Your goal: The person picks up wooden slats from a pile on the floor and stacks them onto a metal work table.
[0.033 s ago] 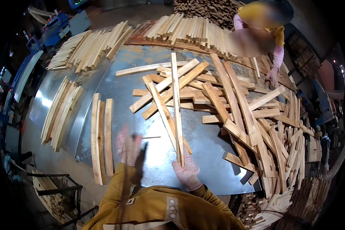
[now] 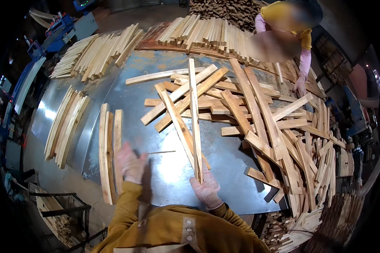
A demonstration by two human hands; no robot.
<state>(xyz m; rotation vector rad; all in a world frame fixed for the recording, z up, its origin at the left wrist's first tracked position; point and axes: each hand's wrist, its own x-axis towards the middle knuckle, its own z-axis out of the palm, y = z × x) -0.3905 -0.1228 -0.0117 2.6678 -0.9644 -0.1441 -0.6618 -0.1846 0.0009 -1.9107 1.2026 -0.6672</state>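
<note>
My right hand (image 2: 205, 187), in a pale knitted glove, is closed round the near end of a long, light wooden strip (image 2: 194, 114). This strip points away from me over a loose heap of wooden strips (image 2: 215, 103). My left hand (image 2: 131, 163), also gloved, is open with nothing in it, its fingers a little blurred. It is at the near end of a short strip (image 2: 118, 139); whether it touches the wood I cannot tell. Two longer strips (image 2: 106, 156) lie side by side just left of that. A thin sliver of wood (image 2: 162, 152) rests on the metal tabletop (image 2: 169, 168) between my hands.
Left of me lies a small row of strips (image 2: 66, 126). Stacked strips (image 2: 101, 50) and another long row (image 2: 202, 36) line the far side. A tangled pile (image 2: 312, 168) fills the right. Across the table a co-worker's hand (image 2: 299, 85) reaches in.
My left hand has shifted left, closer to the short strip. My right hand keeps its grip on the long strip. The whole view has shifted very slightly.
</note>
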